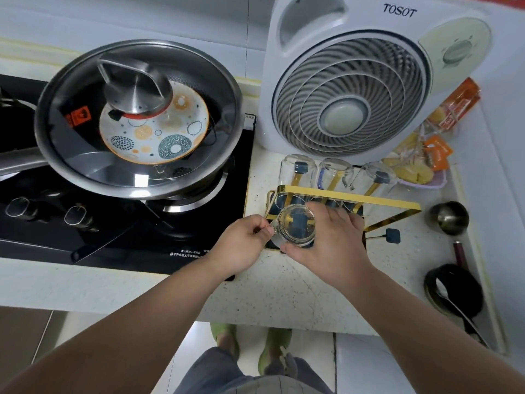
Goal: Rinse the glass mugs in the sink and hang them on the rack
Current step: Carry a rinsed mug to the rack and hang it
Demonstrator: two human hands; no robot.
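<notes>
A gold rack (380, 201) with blue-capped pegs stands on the speckled counter in front of a fan. Three glass mugs (297, 172) hang upside down on its far pegs. A fourth glass mug (297, 224) sits upside down over a near peg, whose blue cap shows through the glass. My left hand (244, 245) pinches this mug's handle from the left. My right hand (332, 245) wraps around the mug's body from the right. One near peg (393, 236) on the right is bare. The sink is out of view.
A white TOSOT fan (355, 89) stands behind the rack. A lidded steel pan (136, 120) with a patterned plate inside sits on the black stove (122, 228) at left. Two ladles (449, 220) and a black bowl (454, 288) lie at right, snack bags (437, 149) behind them.
</notes>
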